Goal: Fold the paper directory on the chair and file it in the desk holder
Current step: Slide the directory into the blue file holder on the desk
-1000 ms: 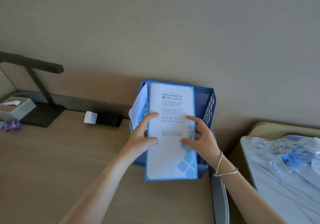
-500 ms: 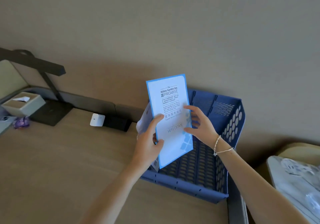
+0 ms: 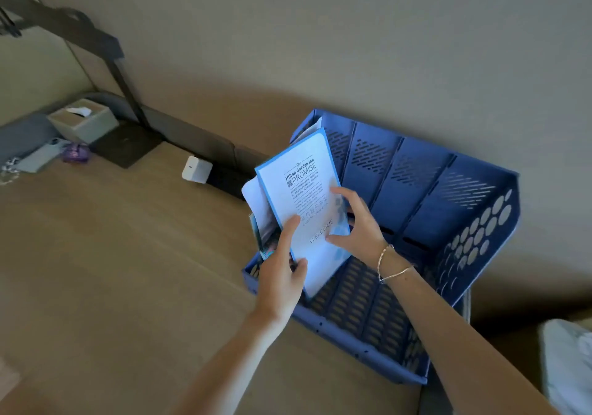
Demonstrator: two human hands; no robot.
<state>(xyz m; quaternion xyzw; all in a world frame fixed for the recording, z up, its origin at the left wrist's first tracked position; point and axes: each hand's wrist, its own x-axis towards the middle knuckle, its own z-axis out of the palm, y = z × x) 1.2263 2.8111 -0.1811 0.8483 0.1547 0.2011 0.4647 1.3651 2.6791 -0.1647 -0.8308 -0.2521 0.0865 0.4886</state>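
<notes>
The folded paper directory [image 3: 301, 190], white with a blue border and the word WELCOME, stands tilted in the leftmost slot of the blue desk holder [image 3: 448, 209]. Its lower end rests inside the holder. My left hand [image 3: 282, 270] grips its lower left edge, thumb on the front. My right hand [image 3: 358, 225], with thin bracelets at the wrist, touches its right edge with spread fingers. Other papers [image 3: 256, 203] lean behind the directory at the holder's left side.
The holder sits on a brown desk [image 3: 112, 270] against a beige wall. A white charger [image 3: 196, 170] is plugged in at the back. A tissue box [image 3: 84, 123], a black lamp base [image 3: 128, 145] and small items lie far left. A pale surface [image 3: 567, 363] shows at the right edge.
The directory has gone down from above the holder into its left slot and tilted left. Both hands followed it, and the view has swung so the whole holder shows.
</notes>
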